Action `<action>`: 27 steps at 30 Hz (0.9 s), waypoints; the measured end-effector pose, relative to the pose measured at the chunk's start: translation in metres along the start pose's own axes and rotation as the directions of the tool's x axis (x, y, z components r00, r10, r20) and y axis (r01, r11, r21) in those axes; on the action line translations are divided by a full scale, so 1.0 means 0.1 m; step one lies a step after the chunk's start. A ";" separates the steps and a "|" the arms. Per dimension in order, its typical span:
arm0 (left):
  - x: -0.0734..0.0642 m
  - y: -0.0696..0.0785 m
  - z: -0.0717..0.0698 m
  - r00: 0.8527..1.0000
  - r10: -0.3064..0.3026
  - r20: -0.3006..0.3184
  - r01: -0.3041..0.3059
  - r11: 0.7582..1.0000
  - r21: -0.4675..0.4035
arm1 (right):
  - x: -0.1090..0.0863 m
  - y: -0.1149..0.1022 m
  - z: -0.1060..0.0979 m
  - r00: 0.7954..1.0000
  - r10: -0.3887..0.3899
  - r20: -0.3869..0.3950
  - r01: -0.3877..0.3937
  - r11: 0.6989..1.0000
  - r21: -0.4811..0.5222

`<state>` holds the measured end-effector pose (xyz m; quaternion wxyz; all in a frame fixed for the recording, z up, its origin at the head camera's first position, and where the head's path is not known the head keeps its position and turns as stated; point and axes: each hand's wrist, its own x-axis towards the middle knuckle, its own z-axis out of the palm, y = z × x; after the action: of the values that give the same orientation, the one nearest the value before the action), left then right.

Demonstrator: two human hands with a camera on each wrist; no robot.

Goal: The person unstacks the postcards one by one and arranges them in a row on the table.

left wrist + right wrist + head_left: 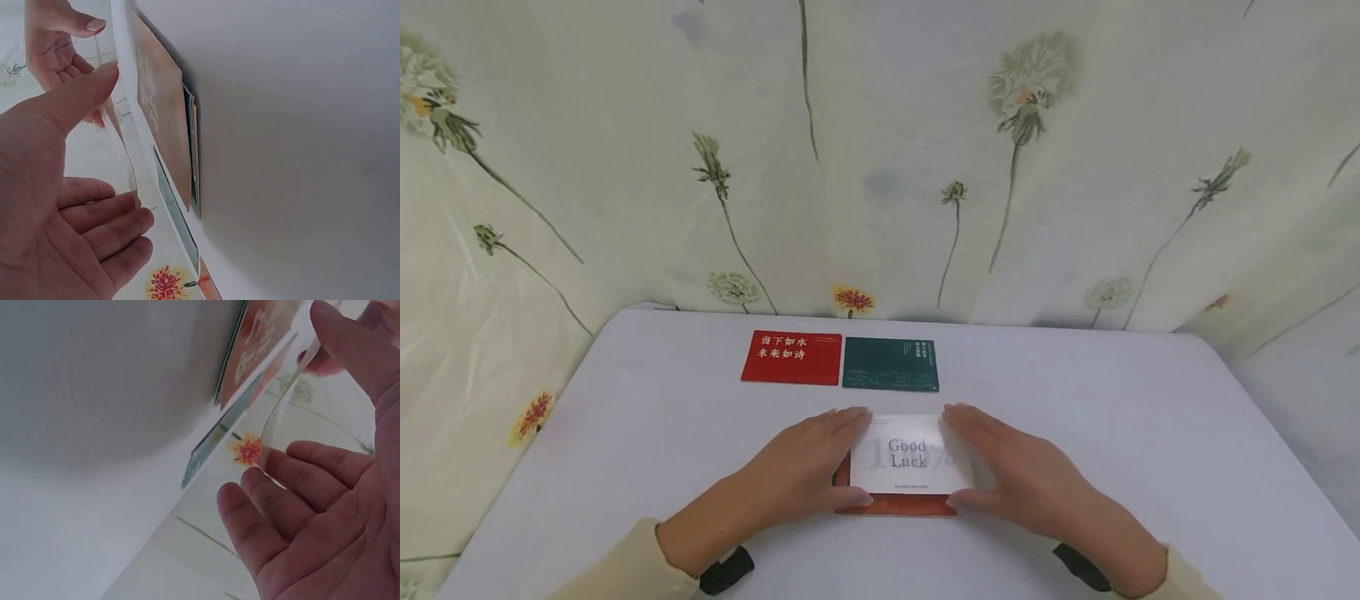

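Between both hands is a white card [912,454] printed "Good Luck", held level over a small stack topped by an orange-red card [895,505]. My left hand [805,462] pinches its left side, with thumb at the near corner and fingers at the far one. At the opposite side, my right hand [1022,462] grips it the same way. Both wrist views show the card edge-on and slightly bowed, raised off the stack. In the left wrist view, other cards [195,150] lie beneath the orange-red card.
Farther back on the white table [625,467], a red card [792,371] with white characters lies beside a dark green card [891,364]. A flower-patterned curtain [880,167] hangs behind the table's far edge.
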<state>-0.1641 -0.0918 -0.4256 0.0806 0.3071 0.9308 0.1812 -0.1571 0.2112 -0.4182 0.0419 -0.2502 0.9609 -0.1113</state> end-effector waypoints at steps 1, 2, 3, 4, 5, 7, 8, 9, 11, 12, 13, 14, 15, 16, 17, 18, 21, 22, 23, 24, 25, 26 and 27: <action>0.02 0.00 0.00 1.000 0.004 0.001 -0.004 1.000 0.004 | 0.00 0.01 0.00 1.000 0.001 -0.005 -0.001 1.000 -0.006; 0.04 0.01 0.00 1.000 0.010 0.001 -0.010 1.000 0.007 | -0.01 0.02 -0.01 1.000 0.003 -0.011 -0.003 1.000 -0.011; 0.06 0.01 0.00 1.000 0.017 0.000 -0.017 1.000 0.009 | -0.01 0.04 -0.02 1.000 0.004 -0.016 -0.004 1.000 -0.016; 0.08 0.01 0.00 1.000 0.024 0.001 -0.024 1.000 0.013 | -0.02 0.05 -0.03 1.000 0.005 -0.020 -0.005 1.000 -0.019; 0.10 0.02 0.00 0.999 0.032 -0.001 -0.032 0.999 0.016 | -0.02 0.06 -0.03 1.000 0.002 -0.025 -0.003 1.000 -0.019; 0.14 0.02 -0.01 0.999 0.042 0.000 -0.042 0.999 0.023 | -0.03 0.09 -0.04 1.000 0.007 -0.029 -0.008 1.000 -0.016; 0.16 0.03 -0.01 0.999 0.046 0.000 -0.046 0.999 0.026 | -0.04 0.10 -0.05 0.999 0.010 -0.031 -0.010 1.000 -0.015; 0.18 0.04 -0.01 0.999 0.050 0.001 -0.050 0.998 0.032 | -0.05 0.11 -0.05 0.999 0.011 -0.033 -0.011 1.000 -0.014; 0.21 0.05 -0.01 0.998 0.058 0.002 -0.058 0.997 0.046 | -0.06 0.14 -0.06 0.999 0.019 -0.035 -0.019 1.000 -0.010; 0.24 0.06 -0.01 0.998 0.062 0.001 -0.062 0.997 0.053 | -0.07 0.15 -0.07 0.999 0.026 -0.038 -0.026 1.000 -0.010; 0.26 0.07 -0.01 0.998 0.066 -0.003 -0.066 0.996 0.057 | -0.07 0.16 -0.07 0.999 0.029 -0.040 -0.030 0.999 -0.013; 0.28 0.08 -0.01 0.998 0.067 -0.005 -0.067 0.996 0.061 | -0.08 0.16 -0.08 0.999 0.036 -0.041 -0.037 0.999 -0.017; 0.30 0.10 -0.01 0.998 0.067 -0.007 -0.066 0.996 0.065 | -0.08 0.17 -0.09 0.998 0.041 -0.041 -0.042 0.999 -0.020; 0.33 0.11 -0.01 0.998 0.065 -0.008 -0.064 0.996 0.068 | -0.08 0.18 -0.10 0.998 0.047 -0.041 -0.048 0.999 -0.023; 0.35 0.12 -0.01 0.998 0.062 -0.010 -0.061 0.996 0.070 | -0.08 0.19 -0.11 0.998 0.048 -0.042 -0.049 0.998 -0.026; 0.37 0.13 -0.02 0.998 0.058 -0.011 -0.057 0.996 0.068 | -0.08 0.19 -0.12 0.998 0.050 -0.042 -0.051 0.998 -0.030; 0.44 0.17 -0.03 0.999 0.050 -0.009 -0.050 0.997 0.062 | -0.08 0.21 -0.15 0.998 0.049 -0.041 -0.050 0.998 -0.029; 0.46 0.18 -0.03 0.999 0.052 -0.010 -0.051 0.997 0.058 | -0.08 0.22 -0.15 0.998 0.044 -0.043 -0.045 0.999 -0.025; 0.48 0.19 -0.03 0.998 0.055 -0.011 -0.054 0.997 0.052 | -0.08 0.23 -0.16 0.998 0.039 -0.044 -0.040 0.999 -0.023; 0.50 0.20 -0.03 0.998 0.057 -0.013 -0.056 0.997 0.047 | -0.08 0.23 -0.16 0.998 0.035 -0.043 -0.036 0.999 -0.022; 0.51 0.21 -0.03 0.998 0.058 -0.015 -0.058 0.997 0.042 | -0.08 0.24 -0.16 0.999 0.029 -0.045 -0.030 0.999 -0.024; 0.52 0.22 -0.03 0.998 0.060 -0.018 -0.059 0.997 0.040 | -0.07 0.25 -0.16 0.999 0.023 -0.046 -0.025 0.999 -0.029; 0.53 0.22 -0.02 0.998 0.062 -0.022 -0.061 0.997 0.041 | -0.07 0.26 -0.16 0.999 0.019 -0.048 -0.021 0.999 -0.035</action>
<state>-0.1953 -0.0441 -0.4169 0.0578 0.3348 0.9253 0.1683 -0.1651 0.2402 -0.4086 0.0158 -0.2387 0.9659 -0.0995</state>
